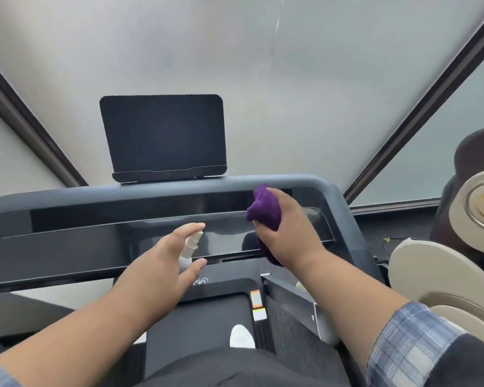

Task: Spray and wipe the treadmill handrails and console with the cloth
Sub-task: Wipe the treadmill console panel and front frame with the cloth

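Observation:
The treadmill's glossy black console [95, 241] stretches across the middle, framed by a grey handrail bar [151, 188]. My right hand [288, 227] grips a bunched purple cloth [264, 208] against the right part of the console. My left hand [165, 258] holds a small white spray bottle [189, 247] just in front of the console's centre, index finger over its top and nozzle pointing toward the console. A dark tablet screen [162, 135] stands on a holder above the bar.
The black treadmill belt [201, 319] lies below, with a white shoe tip [242, 335] on it. A beige and brown massage chair [453, 261] stands close on the right. Frosted window panels with dark frames fill the background.

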